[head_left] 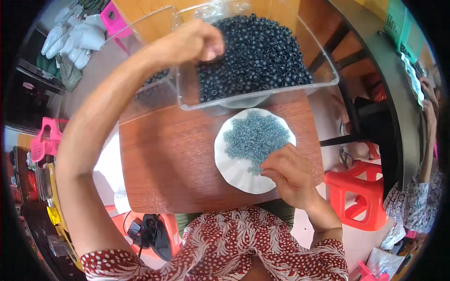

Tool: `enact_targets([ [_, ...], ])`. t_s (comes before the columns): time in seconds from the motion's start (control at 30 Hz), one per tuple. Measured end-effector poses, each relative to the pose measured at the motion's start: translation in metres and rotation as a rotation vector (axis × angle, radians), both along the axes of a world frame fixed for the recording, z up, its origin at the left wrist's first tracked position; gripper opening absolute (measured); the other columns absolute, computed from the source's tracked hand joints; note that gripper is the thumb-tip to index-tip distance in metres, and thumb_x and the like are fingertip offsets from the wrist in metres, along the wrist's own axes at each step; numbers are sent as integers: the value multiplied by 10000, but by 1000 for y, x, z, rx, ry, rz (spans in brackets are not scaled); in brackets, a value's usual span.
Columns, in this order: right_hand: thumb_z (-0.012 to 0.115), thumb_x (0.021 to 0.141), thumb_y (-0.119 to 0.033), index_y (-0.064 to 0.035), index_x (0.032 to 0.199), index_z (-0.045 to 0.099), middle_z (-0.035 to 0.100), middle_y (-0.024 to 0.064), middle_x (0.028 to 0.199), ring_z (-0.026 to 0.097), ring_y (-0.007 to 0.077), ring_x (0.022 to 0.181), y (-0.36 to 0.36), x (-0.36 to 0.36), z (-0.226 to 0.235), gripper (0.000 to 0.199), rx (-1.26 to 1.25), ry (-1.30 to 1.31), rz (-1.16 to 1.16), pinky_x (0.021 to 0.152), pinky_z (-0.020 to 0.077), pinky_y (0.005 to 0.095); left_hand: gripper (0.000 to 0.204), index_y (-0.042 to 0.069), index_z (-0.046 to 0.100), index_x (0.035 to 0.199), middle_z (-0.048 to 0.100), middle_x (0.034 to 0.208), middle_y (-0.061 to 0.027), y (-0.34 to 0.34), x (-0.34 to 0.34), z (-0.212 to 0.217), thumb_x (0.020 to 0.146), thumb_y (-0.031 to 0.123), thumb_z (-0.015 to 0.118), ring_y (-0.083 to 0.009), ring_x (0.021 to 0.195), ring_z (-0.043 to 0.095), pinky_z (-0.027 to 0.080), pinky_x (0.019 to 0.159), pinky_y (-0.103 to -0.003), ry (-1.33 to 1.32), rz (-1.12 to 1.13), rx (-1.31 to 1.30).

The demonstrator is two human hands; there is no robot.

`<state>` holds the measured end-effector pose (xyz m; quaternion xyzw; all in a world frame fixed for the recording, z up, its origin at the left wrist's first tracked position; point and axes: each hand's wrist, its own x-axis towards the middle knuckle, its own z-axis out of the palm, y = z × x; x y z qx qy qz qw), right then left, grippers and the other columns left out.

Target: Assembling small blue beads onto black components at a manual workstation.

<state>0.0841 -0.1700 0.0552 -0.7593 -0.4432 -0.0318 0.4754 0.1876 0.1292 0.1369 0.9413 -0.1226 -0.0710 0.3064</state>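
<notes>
My left hand [194, 42] reaches into a clear plastic bin [262, 96] heaped with several small black rubber rings [262, 56]; its fingers are curled down among them, so what they grip is hidden. My right hand [288, 171] rests on a white paper plate [234, 171], fingertips pinched at the edge of a pile of small grey-blue rings [255, 136]. The plate lies on a small brown wooden table [164, 164] just in front of the bin.
A second clear bin [145, 91] sits left of the first. Pink stools [44, 140], white sacks [77, 35] and a red stool [358, 196] stand around. Another person's arm [429, 136] is at the right, by a dark table [389, 70].
</notes>
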Motion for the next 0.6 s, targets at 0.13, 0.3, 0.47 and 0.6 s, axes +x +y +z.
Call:
enact_targets([
  [0.13, 678, 648, 11, -24, 789, 605, 573, 80, 741, 530, 228, 664, 2, -14, 4, 163, 42, 54, -23, 583, 402, 307, 186, -2, 601, 909, 623, 873, -95, -18, -69, 11, 743, 65, 649, -138, 683, 564, 468, 611, -252, 47, 170, -729],
  [0.3, 660, 658, 29, -7, 779, 601, 584, 80, 742, 544, 214, 685, 6, -33, 13, 140, 54, 78, -25, 603, 415, 293, 247, 11, 573, 967, 592, 957, -142, -39, -143, -16, 768, 131, 657, -188, 765, 562, 460, 656, -290, 63, 168, -1261],
  [0.47, 654, 637, 62, -2, 757, 590, 578, 82, 718, 536, 234, 663, 19, -49, 27, 151, 17, 45, -53, 597, 421, 307, 274, 21, 571, 996, 567, 983, -140, -58, -184, -55, 763, 132, 664, -202, 783, 548, 440, 698, -315, 95, 167, -1571],
  [0.6, 663, 626, 66, -4, 754, 596, 588, 72, 729, 545, 204, 674, 27, -58, 31, 161, 52, 49, -107, 603, 424, 293, 279, 19, 568, 1017, 568, 978, -136, -74, -202, -75, 773, 126, 652, -201, 791, 546, 434, 716, -312, 100, 201, -1689],
])
